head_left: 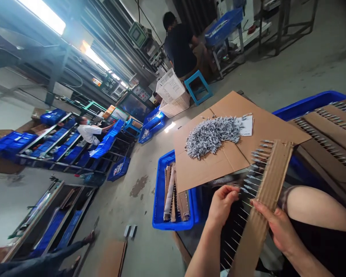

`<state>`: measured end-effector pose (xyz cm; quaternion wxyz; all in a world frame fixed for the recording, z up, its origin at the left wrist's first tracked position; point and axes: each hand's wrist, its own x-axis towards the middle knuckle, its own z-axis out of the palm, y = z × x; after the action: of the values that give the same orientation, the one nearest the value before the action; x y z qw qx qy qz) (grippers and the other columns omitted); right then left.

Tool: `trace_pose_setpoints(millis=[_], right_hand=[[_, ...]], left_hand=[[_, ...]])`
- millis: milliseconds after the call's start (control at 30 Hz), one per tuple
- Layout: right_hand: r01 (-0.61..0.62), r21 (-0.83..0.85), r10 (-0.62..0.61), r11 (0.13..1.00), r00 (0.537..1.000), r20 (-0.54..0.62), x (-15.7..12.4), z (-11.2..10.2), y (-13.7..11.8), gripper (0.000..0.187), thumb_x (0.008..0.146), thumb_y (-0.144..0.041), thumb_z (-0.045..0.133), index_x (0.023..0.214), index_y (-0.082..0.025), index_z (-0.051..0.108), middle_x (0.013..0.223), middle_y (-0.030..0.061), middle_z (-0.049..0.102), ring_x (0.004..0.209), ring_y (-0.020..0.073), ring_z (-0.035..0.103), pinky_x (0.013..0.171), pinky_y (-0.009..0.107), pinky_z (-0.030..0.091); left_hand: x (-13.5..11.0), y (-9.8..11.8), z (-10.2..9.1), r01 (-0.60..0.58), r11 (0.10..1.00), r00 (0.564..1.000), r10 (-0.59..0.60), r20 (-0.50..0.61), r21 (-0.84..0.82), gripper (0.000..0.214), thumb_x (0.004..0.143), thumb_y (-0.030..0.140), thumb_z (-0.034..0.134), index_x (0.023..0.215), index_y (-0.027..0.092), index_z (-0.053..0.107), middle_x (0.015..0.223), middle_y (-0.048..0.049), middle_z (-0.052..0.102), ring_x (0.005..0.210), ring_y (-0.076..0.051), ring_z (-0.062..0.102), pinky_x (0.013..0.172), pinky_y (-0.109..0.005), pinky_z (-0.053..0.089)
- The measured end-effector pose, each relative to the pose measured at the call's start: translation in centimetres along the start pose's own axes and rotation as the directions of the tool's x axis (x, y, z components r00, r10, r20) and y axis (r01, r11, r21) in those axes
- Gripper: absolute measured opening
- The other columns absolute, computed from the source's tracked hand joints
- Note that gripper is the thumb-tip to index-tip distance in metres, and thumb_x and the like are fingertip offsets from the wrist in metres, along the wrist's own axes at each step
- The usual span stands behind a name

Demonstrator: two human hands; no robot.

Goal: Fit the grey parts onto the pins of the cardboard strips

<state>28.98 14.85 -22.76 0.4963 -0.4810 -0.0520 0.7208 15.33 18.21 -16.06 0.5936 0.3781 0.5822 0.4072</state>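
Observation:
My right hand (pixel 279 227) grips a long strip of corrugated cardboard (pixel 272 181), thumb across its face. Thin metal pins (pixel 238 227) stick out from the strip's left edge. Small grey pointed parts (pixel 256 159) sit on the upper pins, while the lower pins are bare. At the lowest covered pins, my left hand (pixel 223 204) is closed in a pinch, its fingertips at the end of a small grey part (pixel 243 190). A heap of similar grey parts (pixel 213 134) lies on a flat cardboard sheet (pixel 187 173) beyond my hands.
A blue bin (pixel 155 211) holding pinned strips stands below the sheet's left side. More pinned strips (pixel 331 134) lie at a blue tray (pixel 314 100) on the right. Farther off are a seated person (pixel 180 50), a blue stool (pixel 197 86), white crates (pixel 170 88) and another person (pixel 88 130).

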Motion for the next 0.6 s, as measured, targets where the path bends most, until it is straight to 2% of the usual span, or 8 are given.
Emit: trace_pose_setpoints(millis=[100,267,600], right_hand=[[0.011,-0.005,-0.011,1.000,1.000,-0.022,0.2,-0.2,0.2,0.022,0.057,-0.037,0.086,0.069,-0.021,0.078,0.059,-0.0016,0.074,0.056,0.0150,0.063,0.050,0.018,0.050],[0.034,-0.003,-0.034,0.999,0.998,-0.048,0.0,0.2,-0.1,0.024,0.054,-0.036,0.088,0.068,-0.019,0.078,0.059,-0.0018,0.074,0.057,0.0133,0.063,0.053,0.016,0.049],[0.017,-0.006,-0.017,1.000,0.998,-0.059,0.0,0.6,-0.4,0.022,0.052,-0.034,0.087,0.066,-0.020,0.078,0.058,-0.0013,0.074,0.054,0.0139,0.062,0.050,0.018,0.049]], left_hand=[[0.6,-0.8,-0.1,0.031,0.999,0.998,-0.030,0.058,-0.022,0.028,0.068,0.038,0.077,0.082,0.014,0.069,0.080,-0.0024,0.064,0.070,-0.011,0.052,0.073,-0.025,0.041],[1.1,-0.9,0.0,0.065,0.996,0.995,-0.060,0.077,-0.063,0.027,0.063,0.032,0.081,0.074,0.014,0.065,0.074,-0.0004,0.062,0.067,-0.010,0.049,0.069,-0.023,0.037],[1.4,-1.1,0.2,0.087,0.995,0.992,-0.082,0.099,-0.048,0.029,0.060,0.034,0.082,0.073,0.013,0.067,0.076,-0.0014,0.062,0.070,-0.011,0.049,0.071,-0.024,0.037]])
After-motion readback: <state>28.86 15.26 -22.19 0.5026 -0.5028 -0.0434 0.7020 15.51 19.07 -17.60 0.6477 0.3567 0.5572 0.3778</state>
